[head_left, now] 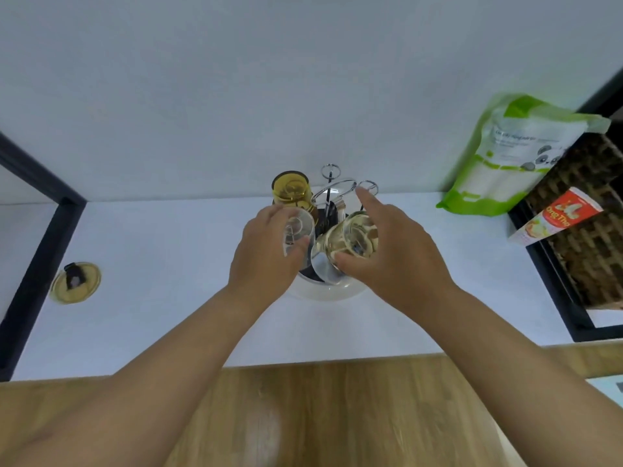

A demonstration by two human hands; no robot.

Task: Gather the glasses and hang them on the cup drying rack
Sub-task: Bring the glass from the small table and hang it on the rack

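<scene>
A chrome cup drying rack [333,187] with looped wire arms stands on a round white base [328,291] in the middle of the white counter. An amber glass [290,187] hangs upside down on its far-left arm. My left hand [266,251] grips a clear glass [298,232], bottom up, at the rack's left side. My right hand [391,254] holds a second clear glass [347,244], tilted, over the rack's front right, with the index finger stretched toward a wire loop [369,186].
A round yellowish lid [75,282] lies on the counter at the left. A green-and-white pouch [512,153] leans on the wall at the right, beside a dark woven basket [586,224] with a red-and-white carton [556,220]. Black frames border both sides.
</scene>
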